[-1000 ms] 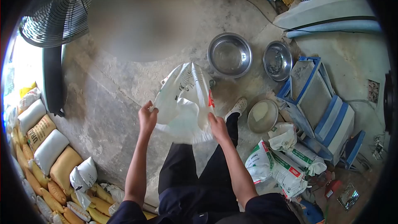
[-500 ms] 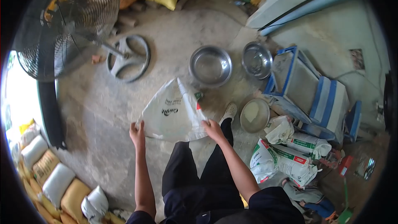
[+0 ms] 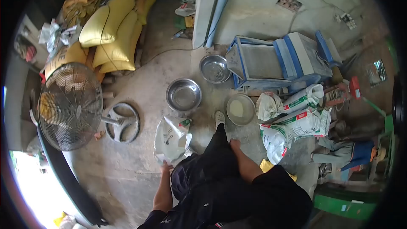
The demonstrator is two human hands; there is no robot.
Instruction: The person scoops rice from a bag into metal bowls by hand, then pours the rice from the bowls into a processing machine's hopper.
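Note:
My left hand [image 3: 165, 168] grips the lower edge of an empty white printed sack [image 3: 171, 138], which hangs low over the concrete floor beside my left leg. My right hand [image 3: 234, 144] is off the sack and lies against my dark trouser leg; its fingers are too small to read. My white shoe [image 3: 219, 118] stands just right of the sack. An empty steel bowl [image 3: 183, 94] sits on the floor just beyond the sack.
A bowl of white grain [image 3: 241, 109] and a second steel bowl [image 3: 214, 68] lie ahead. A blue-and-grey machine [image 3: 275, 59] and filled white sacks [image 3: 296, 123] stand to the right. A standing fan [image 3: 70, 106] with its round base [image 3: 123, 122] is on the left, with yellow sacks [image 3: 114, 29] behind.
The sack, held up and spread by both hands, has dropped to my left side. My right hand has let go of it. The view has swung toward the machine and the wall.

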